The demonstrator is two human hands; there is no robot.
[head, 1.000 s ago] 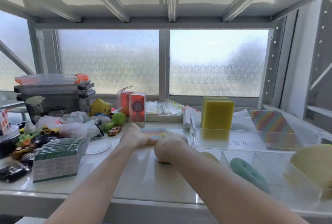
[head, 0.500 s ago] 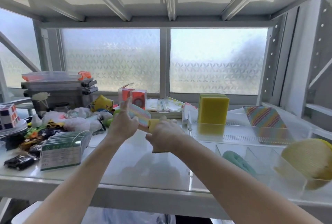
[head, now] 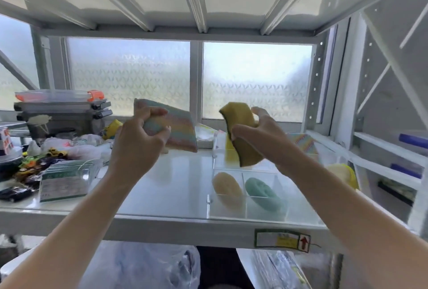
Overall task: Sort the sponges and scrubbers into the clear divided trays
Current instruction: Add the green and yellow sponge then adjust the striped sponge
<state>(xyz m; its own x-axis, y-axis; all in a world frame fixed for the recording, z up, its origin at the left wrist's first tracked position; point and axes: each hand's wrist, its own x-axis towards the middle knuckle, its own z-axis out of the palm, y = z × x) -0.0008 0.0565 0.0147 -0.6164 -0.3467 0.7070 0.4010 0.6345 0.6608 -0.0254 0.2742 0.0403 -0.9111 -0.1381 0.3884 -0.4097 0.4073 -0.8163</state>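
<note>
My left hand (head: 136, 142) is raised above the shelf and grips a flat rainbow-striped scrubber pad (head: 178, 126). My right hand (head: 261, 135) holds a yellow sponge with a dark green backing (head: 243, 131), squeezed and lifted over the far clear tray (head: 216, 147). In the near clear divided tray (head: 208, 203) a beige round scrubber (head: 225, 187) lies in the left compartment and a teal round scrubber (head: 262, 192) in the one beside it. Another rainbow pad (head: 303, 141) stands behind my right wrist. A pale yellow round sponge (head: 341, 171) shows at the right.
The white shelf (head: 176, 184) carries clutter on its left: stacked plastic boxes (head: 62, 107), toy cars (head: 34, 163), a clear case of packets (head: 67, 179) and plastic bags. An upper shelf runs low overhead. Frosted windows close the back. Bagged items lie below the shelf.
Both hands rose off the shelf and moved apart. The left hand lifted the rainbow pad and the right hand lifted the yellow sponge. The camera dropped lower.
</note>
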